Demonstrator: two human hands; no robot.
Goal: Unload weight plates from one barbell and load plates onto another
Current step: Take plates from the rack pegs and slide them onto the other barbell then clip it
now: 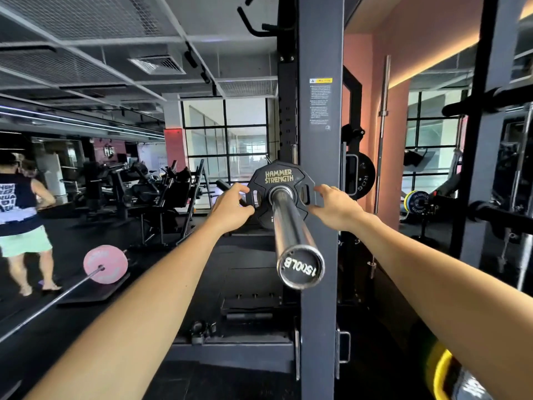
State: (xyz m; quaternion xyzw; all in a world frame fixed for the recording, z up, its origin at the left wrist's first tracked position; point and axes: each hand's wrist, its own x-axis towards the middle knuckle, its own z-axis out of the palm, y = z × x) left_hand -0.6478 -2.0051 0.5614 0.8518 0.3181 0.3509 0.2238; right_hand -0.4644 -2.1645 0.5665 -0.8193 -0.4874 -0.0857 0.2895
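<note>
Black rubber plate sits far up the chrome bar against the rack post, your left hand and right hand curled round its side edges, so next, probably, slide it evenly toward you.

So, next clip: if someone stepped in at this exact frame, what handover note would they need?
Left hand and right hand each grip an edge of the black Hammer Strength plate, which sits far up the racked barbell sleeve.
Pink-plated barbell lies on the floor to the left.
Done: plate gripped on both sides.
Left: slide it off the sleeve; load the other bar.
</note>
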